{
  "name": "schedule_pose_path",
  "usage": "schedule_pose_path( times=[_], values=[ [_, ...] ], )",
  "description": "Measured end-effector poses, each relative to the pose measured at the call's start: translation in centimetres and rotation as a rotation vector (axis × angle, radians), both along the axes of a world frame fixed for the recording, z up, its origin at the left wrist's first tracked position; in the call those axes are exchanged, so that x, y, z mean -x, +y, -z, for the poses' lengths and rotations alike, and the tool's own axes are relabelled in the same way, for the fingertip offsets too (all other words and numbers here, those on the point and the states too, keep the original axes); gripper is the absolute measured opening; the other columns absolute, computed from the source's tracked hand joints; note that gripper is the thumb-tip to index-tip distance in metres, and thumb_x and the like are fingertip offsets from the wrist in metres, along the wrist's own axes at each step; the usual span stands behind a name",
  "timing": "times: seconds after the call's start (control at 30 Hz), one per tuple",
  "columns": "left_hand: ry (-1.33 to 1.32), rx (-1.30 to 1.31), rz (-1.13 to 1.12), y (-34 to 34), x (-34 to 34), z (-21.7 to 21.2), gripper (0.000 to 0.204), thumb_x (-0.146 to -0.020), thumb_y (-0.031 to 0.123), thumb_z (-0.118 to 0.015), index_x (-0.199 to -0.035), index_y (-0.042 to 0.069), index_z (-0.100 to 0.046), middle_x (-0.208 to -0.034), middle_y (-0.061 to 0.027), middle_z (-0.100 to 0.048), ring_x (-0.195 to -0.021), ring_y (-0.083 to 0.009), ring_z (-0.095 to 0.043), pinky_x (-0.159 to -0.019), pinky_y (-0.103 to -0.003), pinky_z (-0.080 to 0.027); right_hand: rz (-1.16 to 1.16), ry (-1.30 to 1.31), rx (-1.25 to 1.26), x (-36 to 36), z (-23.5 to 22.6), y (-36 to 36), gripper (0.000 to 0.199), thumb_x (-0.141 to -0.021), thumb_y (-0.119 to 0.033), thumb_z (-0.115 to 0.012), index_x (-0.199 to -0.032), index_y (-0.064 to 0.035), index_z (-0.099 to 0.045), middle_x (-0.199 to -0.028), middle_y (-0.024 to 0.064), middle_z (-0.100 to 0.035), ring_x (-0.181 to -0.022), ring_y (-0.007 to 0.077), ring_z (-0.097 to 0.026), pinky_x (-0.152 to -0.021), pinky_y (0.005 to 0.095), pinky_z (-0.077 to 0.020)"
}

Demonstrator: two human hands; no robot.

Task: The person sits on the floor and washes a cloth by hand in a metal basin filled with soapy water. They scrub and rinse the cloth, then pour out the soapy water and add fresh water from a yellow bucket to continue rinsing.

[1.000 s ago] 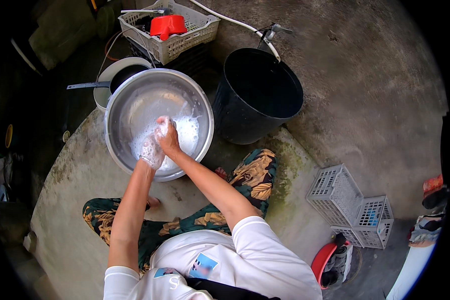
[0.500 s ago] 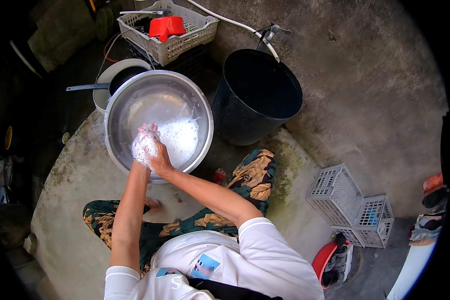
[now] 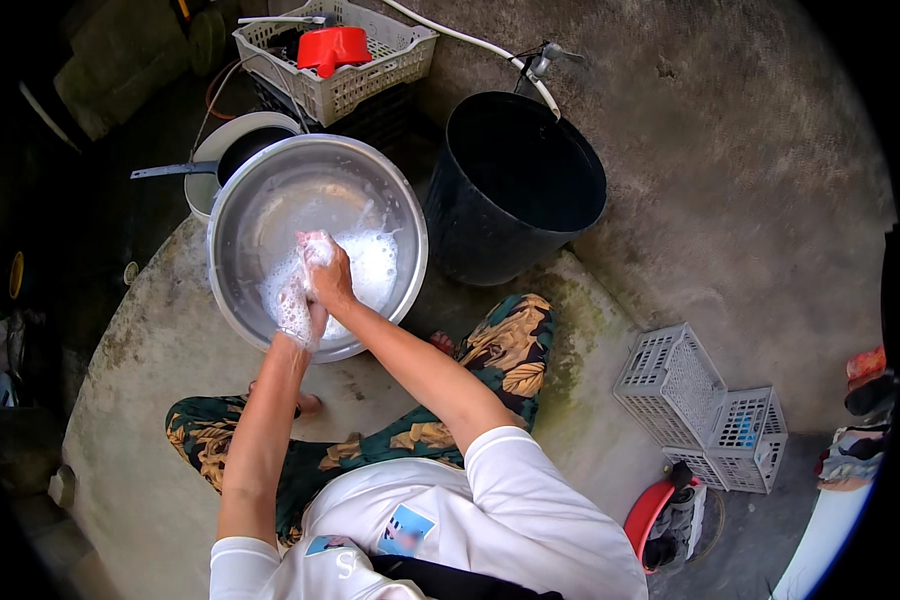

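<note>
A wide steel basin (image 3: 260, 190) with white suds (image 3: 372, 268) stands in front of me. Over it my two hands press together, both wet with foam. My left hand (image 3: 303, 305) is coated in lather from wrist to fingers, its fingers closed and mostly hidden. My right hand (image 3: 331, 274) is wrapped over the left one's fingers, with a clump of foam at its fingertips. Whether a small white thing is inside their grip, the lather hides.
Right of the basin stands a tall black bucket (image 3: 450, 220), a white hose (image 3: 460, 38) ending above it. Behind left are a pale bucket (image 3: 202, 190), a long-handled pan (image 3: 175, 171) and a crate (image 3: 360, 95) with a red scoop (image 3: 332, 48). Grey crates (image 3: 670, 385) sit at right.
My hands have shifted slightly right and turned. The right hand now sits higher, over the left's fingers, and foam has slid down toward the left wrist.
</note>
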State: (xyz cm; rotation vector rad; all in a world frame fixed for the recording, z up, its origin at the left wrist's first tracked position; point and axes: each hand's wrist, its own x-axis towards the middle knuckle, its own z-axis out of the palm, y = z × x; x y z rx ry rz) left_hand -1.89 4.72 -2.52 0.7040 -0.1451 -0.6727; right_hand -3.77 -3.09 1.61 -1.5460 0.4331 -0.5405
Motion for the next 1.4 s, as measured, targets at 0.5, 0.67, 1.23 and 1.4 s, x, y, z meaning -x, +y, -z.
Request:
schedule_pose_path(
  times=[0.5, 0.67, 1.23, 1.4],
  values=[
    [0.422, 0.053, -0.18, 1.4, -2.8, -2.4, 0.036, -0.087, 0.024, -0.042, -0.114, 0.002, -0.043, -0.11, -0.0099, -0.052, -0.099, -0.0243, -0.051, -0.086, -0.035, -0.04, -0.11, -0.233, 0.174, 0.5, 1.0, 3.4, 0.047, -0.069, -0.002, -0.051, -0.116, -0.0045, -0.046, -0.103, 0.0127, -0.058, -0.109, 0.0266, -0.046, -0.103, 0.04, -0.0142],
    [-0.721, -0.67, -0.085, 1.3, -2.6, 1.8, 0.037, -0.088, 0.018, -0.036, -0.123, 0.004, -0.036, -0.121, -0.0085, -0.043, -0.108, -0.022, -0.043, -0.092, -0.034, -0.033, -0.15, -0.158, 0.042, -0.6, 1.6, 0.9, 0.049, -0.071, 0.002, -0.045, -0.119, -0.0071, -0.044, -0.114, 0.0146, -0.051, -0.117, 0.0289, -0.038, -0.103, 0.0441, -0.0113],
    [0.229, 0.16, 0.096, 0.7, -0.6, 0.5, 0.036, -0.087, 0.018, -0.036, -0.121, 0.006, -0.04, -0.116, -0.0076, -0.048, -0.105, -0.0194, -0.046, -0.092, -0.029, -0.036, -0.041, -0.06, 0.176, 0.0, 2.0, 2.1, 0.035, -0.069, 0.0, -0.043, -0.099, -0.0091, -0.059, -0.114, 0.0155, -0.051, -0.118, 0.0336, -0.034, -0.101, 0.0377, -0.0225],
    [0.394, 0.43, 0.115, 2.2, -2.6, 3.0, 0.037, -0.089, 0.024, -0.034, -0.121, 0.007, -0.039, -0.12, -0.0096, -0.044, -0.106, -0.0227, -0.044, -0.091, -0.035, -0.035, -0.079, -0.085, 0.265, 1.0, 0.9, 3.8, 0.034, -0.071, -0.003, -0.048, -0.104, -0.0077, -0.057, -0.116, 0.0154, -0.049, -0.117, 0.0324, -0.035, -0.099, 0.0358, -0.0251]
  ],
)
